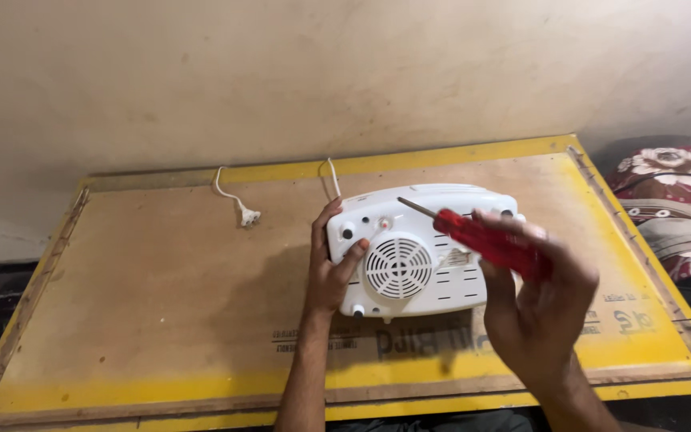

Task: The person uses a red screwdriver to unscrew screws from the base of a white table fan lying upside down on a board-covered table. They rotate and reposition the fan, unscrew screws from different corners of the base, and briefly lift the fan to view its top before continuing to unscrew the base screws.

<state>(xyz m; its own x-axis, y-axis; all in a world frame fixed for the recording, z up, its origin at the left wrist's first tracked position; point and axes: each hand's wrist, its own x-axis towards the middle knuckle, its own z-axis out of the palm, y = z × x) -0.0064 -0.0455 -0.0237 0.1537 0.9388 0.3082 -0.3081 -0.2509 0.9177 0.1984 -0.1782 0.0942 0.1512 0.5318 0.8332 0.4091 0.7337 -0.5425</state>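
Observation:
A white electric fan heater [429,252] lies on its face on a wooden board, its round back grille [399,267] turned up. My left hand [329,264] grips the heater's left edge, thumb resting beside the grille. My right hand [533,308] hovers over the heater's right part and holds a screwdriver with a clear red handle [485,238]. Its metal shaft [416,208] points up and left, with the tip above the heater's top edge. The heater's white cord [333,178] runs off over the board's far edge.
The brown board with yellow borders [161,280] fills the view, set against a bare wall. A white plug [248,215] on its cord lies at the back left. A floral cloth [677,200] lies beyond the right edge.

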